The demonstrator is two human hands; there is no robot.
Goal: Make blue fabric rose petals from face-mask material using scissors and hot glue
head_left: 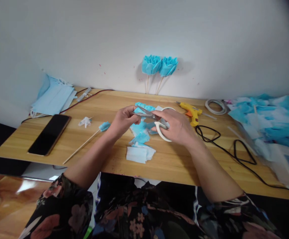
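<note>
My right hand (178, 126) grips a pair of scissors (162, 132) by its white handles. The metal blades are spread apart and point left, toward my left hand (123, 120). My left hand is closed in a pinch at the blade tips; what its fingers hold is hidden. Below the scissors, cut pieces of blue and white mask fabric (141, 134) lie on the wooden table (104, 103). A pale piece (136, 154) lies nearest me. Left of my left forearm is a thin stick (81, 147) with a small blue fabric bud (104, 126) on its end.
Two blue fabric flowers (151, 65) on sticks lean against the wall. A yellow glue gun (191, 112) with a black cord (224, 145) and a white tape roll (215, 107) lie right. Fabric pieces (271, 116) heap far right. Left are a phone (49, 134) and stacked masks (52, 96).
</note>
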